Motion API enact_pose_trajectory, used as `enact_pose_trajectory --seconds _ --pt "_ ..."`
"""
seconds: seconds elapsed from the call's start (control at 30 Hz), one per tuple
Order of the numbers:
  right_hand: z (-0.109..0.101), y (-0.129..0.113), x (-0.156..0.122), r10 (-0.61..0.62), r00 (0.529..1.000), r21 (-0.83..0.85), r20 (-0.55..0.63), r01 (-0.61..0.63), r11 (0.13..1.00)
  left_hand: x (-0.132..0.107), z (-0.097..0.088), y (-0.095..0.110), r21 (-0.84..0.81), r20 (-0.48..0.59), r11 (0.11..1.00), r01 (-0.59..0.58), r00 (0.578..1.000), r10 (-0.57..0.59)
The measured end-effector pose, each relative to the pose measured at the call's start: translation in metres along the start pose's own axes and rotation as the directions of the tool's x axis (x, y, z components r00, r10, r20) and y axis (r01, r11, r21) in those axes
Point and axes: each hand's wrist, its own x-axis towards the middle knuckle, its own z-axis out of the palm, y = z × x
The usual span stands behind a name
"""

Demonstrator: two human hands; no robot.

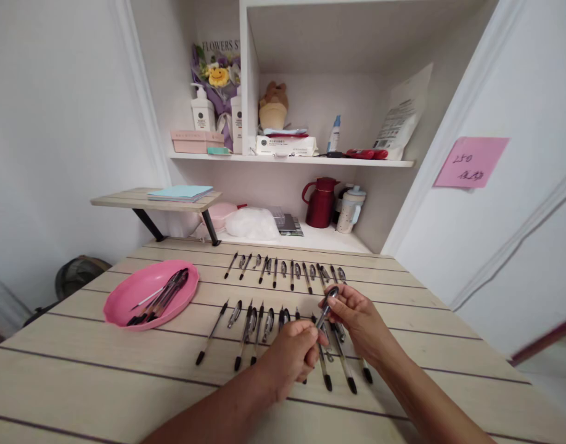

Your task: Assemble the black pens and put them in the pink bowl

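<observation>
In front of me my left hand (290,354) is closed around a pen that is mostly hidden in its fingers. My right hand (361,317) pinches a clear and dark pen cap (332,292) at the upper end of that pen. Whether the cap sits fully on the pen I cannot tell. Beneath both hands lies a near row of uncapped pens (212,332) with loose caps (235,314) between them. Farther back is a second row of pens (275,273) and caps, partly covered by my right hand at its right end.
A pink dish (113,296) holding several pens (165,299) stands at the left of the slatted table (139,376). Behind it rises a small raised shelf (121,198) with blue paper. A red jug (320,203) and a pale cup (351,211) stand at the back.
</observation>
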Motion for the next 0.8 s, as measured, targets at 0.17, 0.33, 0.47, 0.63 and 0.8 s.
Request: enact_pose_trajectory --seconds 0.17,0.33,0.47,0.63,0.8 --pt "0.002 -0.002 -0.003 -0.026 1.000 -0.006 0.016 0.026 1.000 0.001 -0.002 0.001 0.085 0.008 0.995 -0.047 0.999 0.046" --pt "-0.027 -0.022 0.005 -0.009 0.999 -0.138 -0.035 0.004 0.990 0.000 -0.010 0.017 0.260 -0.039 0.960 -0.103 0.992 0.117" --pt "-0.066 -0.036 0.010 -0.127 0.942 -0.357 -0.311 0.008 0.934 -0.006 -0.024 0.045 0.481 -0.175 0.843 -0.243 0.915 0.364" --pt "-0.098 -0.021 0.004 -0.084 0.930 -0.590 -0.357 -0.154 0.793 -0.035 -0.068 0.088 0.906 -0.223 0.412 -0.101 0.713 0.665" --pt "-0.116 0.011 0.004 -0.039 0.945 -0.725 -0.324 -0.221 0.652 -0.079 -0.145 0.122 0.870 -0.368 0.042 0.491 0.591 0.718"
